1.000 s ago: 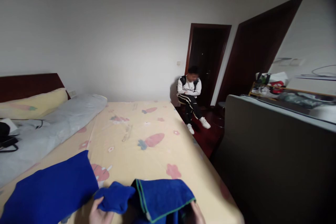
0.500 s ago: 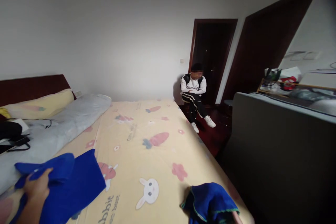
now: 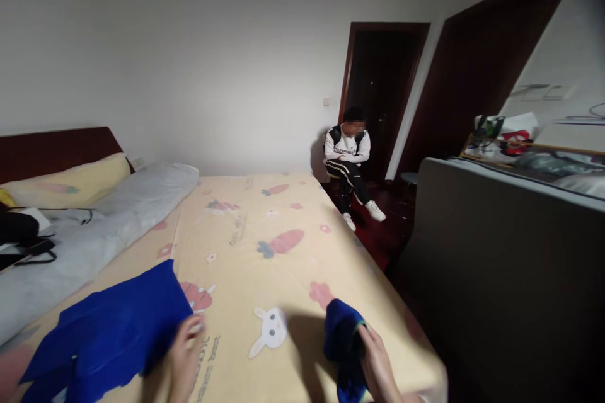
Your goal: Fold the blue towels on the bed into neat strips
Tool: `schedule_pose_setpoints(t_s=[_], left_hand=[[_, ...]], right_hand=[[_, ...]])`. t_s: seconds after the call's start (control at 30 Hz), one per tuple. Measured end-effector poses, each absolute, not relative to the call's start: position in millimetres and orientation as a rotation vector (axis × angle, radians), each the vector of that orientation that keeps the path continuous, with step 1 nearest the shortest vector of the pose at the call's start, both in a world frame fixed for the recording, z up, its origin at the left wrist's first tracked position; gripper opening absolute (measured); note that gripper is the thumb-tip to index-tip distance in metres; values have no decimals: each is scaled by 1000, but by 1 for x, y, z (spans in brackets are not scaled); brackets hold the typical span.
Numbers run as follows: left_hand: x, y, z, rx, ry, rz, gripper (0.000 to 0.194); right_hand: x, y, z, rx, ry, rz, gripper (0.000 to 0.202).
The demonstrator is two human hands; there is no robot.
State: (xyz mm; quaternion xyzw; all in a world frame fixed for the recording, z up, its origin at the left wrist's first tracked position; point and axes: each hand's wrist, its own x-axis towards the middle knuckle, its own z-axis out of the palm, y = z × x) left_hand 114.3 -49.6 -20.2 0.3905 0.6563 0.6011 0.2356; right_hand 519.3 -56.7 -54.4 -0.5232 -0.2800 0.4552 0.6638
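The right hand (image 3: 373,359) is closed around a bunched blue towel (image 3: 343,334) near the right edge of the bed (image 3: 265,233). The left hand (image 3: 185,352), fingers loosely extended, rests at the edge of a flat blue cloth (image 3: 108,334) near the bed's left front. Sheet lettering beside the printed rabbit (image 3: 270,327) is partly hidden and unreadable.

Seated person (image 3: 348,167) by doorway (image 3: 378,97) (grey bolster (image 3: 94,233) left).
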Motion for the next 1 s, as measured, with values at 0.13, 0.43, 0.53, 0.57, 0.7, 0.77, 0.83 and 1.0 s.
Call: schedule_pose_setpoints(t_s=[0.13,0.43,0.53,0.57,0.7,0.77,0.83,1.0], left_hand=[[261,-65,-39,1433,1275,1289,46],[322,-41,-59,1564,1337,1461,37],[295,-22,-37,1706,1309,1394,31],[287,-17,-29,1732,1295,1373,27],[263,-6,3,1729,1231,1355,18],[257,-4,15,1663,1189,1369,21],[254,-1,23,1512,1139,1379,25],[252,8,19,907,1183,1477,35]], right_hand=[[484,-45,-16,-1136,-703,1159,55],[479,-53,41,-1069,-1016,1074,43],[489,-45,43,-1121,-991,1010,37],[492,-41,41,-1140,-957,970,37],[495,-19,33,-1172,-901,804,37],[493,-7,34,-1162,-942,777,35],[488,6,39,-1147,-991,768,33],[477,40,53,-1152,-1102,721,32]])
